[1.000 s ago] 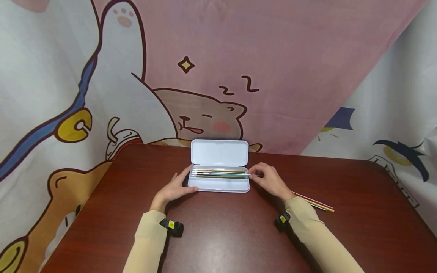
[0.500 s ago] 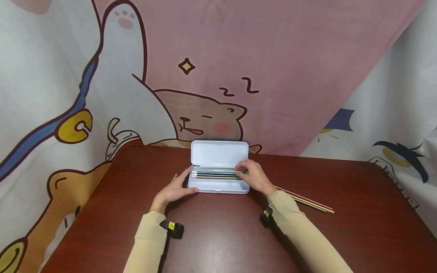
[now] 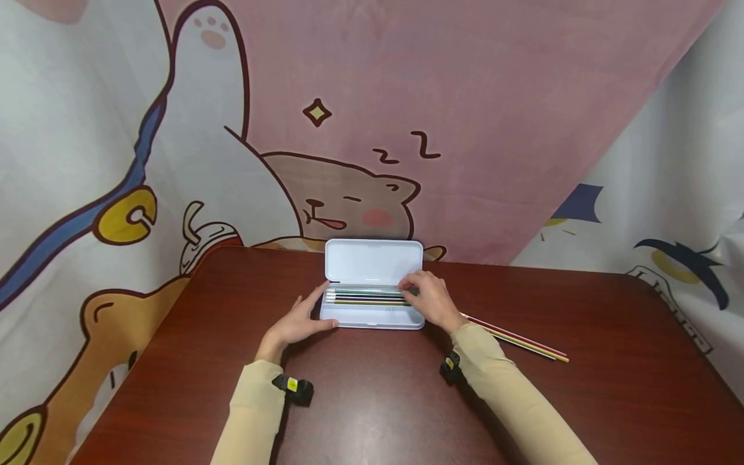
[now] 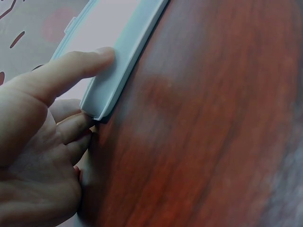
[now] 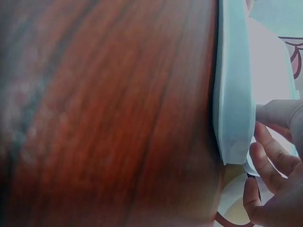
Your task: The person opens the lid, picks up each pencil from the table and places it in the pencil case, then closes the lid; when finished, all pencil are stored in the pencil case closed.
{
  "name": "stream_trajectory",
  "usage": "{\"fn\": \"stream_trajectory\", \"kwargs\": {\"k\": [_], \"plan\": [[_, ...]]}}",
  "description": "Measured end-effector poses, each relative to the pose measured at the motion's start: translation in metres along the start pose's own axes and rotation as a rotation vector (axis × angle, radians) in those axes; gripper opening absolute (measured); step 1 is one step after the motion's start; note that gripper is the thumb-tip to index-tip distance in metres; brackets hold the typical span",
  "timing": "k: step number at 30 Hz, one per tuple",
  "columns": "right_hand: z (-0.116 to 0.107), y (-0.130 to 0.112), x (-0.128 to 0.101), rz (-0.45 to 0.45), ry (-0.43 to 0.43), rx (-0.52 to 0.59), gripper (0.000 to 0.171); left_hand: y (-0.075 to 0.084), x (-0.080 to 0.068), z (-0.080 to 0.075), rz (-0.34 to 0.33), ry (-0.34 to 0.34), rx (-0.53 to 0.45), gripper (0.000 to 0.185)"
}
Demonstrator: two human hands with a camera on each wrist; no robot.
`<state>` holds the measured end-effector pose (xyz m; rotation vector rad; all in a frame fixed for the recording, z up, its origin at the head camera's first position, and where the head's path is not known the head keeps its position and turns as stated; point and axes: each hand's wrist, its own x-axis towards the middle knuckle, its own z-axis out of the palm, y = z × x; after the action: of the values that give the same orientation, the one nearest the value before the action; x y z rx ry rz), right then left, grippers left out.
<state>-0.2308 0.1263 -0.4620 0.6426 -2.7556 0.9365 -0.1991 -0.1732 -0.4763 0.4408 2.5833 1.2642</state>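
centrally, in the head view, an open white plastic pencil case (image 3: 372,316) lies on the dark red-brown wooden table (image 3: 372,400), its lid (image 3: 374,261) raised toward the cartoon-printed pink and white cloth backdrop (image 3: 465,97). left of centre, the left hand (image 3: 295,321) rests against the case's left end, fingers nearly straight and spread, thumb along the near corner; in the left wrist view (image 4: 42,142) the thumb (image 4: 71,66) lies on the case's rim (image 4: 118,71) and the fingers touch its corner, gripping nothing. inside the case's upper compartment lies a row of slim coloured pencils (image 3: 363,298), parallel to the long side. just right of centre, the right hand (image 3: 429,298) is bent over the right end of that row, fingertips curled down onto the pencils; whether it pinches one cannot be told. in the right wrist view the curled fingers (image 5: 272,165) sit beside the case's wall (image 5: 232,94). further right, at mid-frame, two loose thin pencils (image 3: 517,339) lie slantwise on the table, apart from the case.
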Motion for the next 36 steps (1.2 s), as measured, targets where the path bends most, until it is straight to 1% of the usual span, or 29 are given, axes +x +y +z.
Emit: {"fn": "stream_trajectory", "kwargs": {"k": [4, 8, 11, 15, 20, 23, 27, 36], "plan": [[-0.003, 0.004, -0.003, -0.026, 0.016, 0.016, 0.012, 0.000, 0.001, 0.000, 0.002, 0.000, 0.003, 0.089], [-0.008, 0.011, -0.009, -0.033, 0.023, 0.064, 0.013, 0.000, 0.001, 0.001, -0.004, -0.007, 0.005, 0.089], [-0.014, 0.017, -0.015, -0.020, 0.022, 0.103, 0.014, 0.000, 0.000, 0.000, -0.011, -0.010, 0.004, 0.090], [-0.022, 0.025, -0.025, -0.002, 0.026, 0.124, 0.015, -0.001, 0.000, -0.001, -0.015, -0.006, 0.005, 0.090], [-0.032, 0.033, -0.040, 0.055, 0.023, 0.145, 0.016, -0.001, 0.000, -0.001, -0.015, -0.005, 0.007, 0.090], [-0.039, 0.037, -0.047, 0.087, 0.015, 0.151, 0.017, -0.001, 0.000, -0.001, -0.011, -0.011, 0.011, 0.091], [-0.052, 0.041, -0.055, 0.109, 0.016, 0.149, 0.018, 0.000, 0.000, 0.000, -0.007, -0.012, 0.007, 0.090], [-0.077, 0.054, -0.070, 0.112, 0.000, 0.104, 0.020, 0.000, -0.001, -0.001, 0.008, -0.009, 0.006, 0.089]]}}
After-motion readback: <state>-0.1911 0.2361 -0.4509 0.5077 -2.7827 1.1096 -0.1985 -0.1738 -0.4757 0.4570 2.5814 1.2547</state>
